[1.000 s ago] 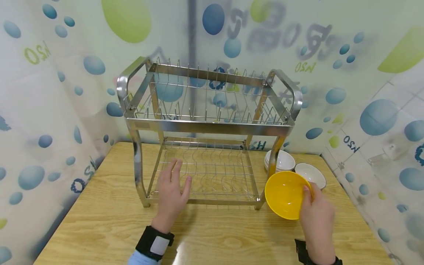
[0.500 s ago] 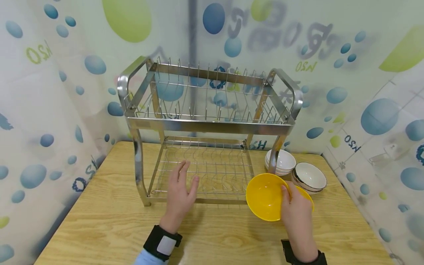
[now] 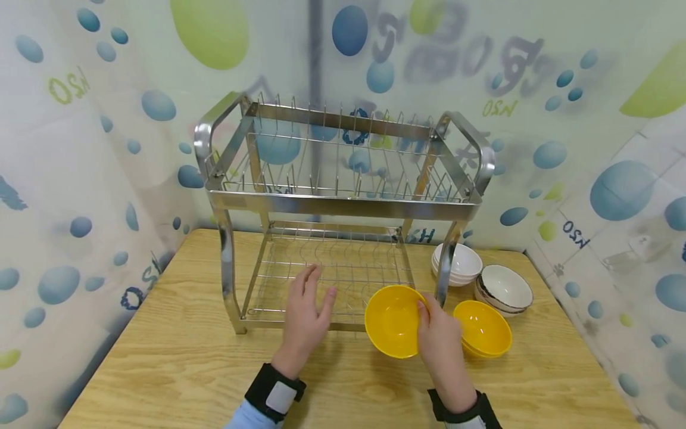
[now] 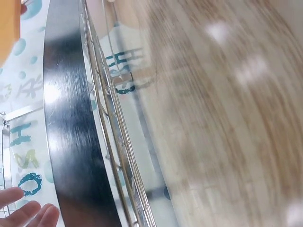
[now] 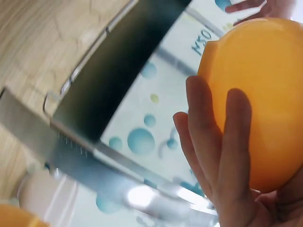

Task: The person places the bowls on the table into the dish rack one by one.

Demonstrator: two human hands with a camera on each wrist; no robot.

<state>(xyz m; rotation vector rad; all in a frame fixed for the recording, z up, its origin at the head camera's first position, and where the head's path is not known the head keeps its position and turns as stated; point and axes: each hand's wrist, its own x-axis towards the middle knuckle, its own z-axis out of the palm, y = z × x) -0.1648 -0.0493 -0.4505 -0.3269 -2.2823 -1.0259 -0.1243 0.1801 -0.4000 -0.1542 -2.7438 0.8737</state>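
Observation:
My right hand grips a yellow bowl by its right rim, thumb on the inner side. In the right wrist view, fingers lie against the outside of the bowl. The bowl is tilted so its inside faces me, in front of the lower tier of a two-tier metal dish rack. Left of the bowl, my left hand is held with fingers spread and nothing in it, overlapping the rack's front bar in the head view. Its fingertips show at the left wrist view's lower corner.
Right of the rack stand more yellow bowls, a stack of white bowls and dark-rimmed white bowls. The rack stands on a wooden table against a patterned wall covering.
My right hand has carried the yellow bowl leftward from beside the rack's right leg, uncovering the other yellow bowls. My left hand has shifted to the right, still empty.

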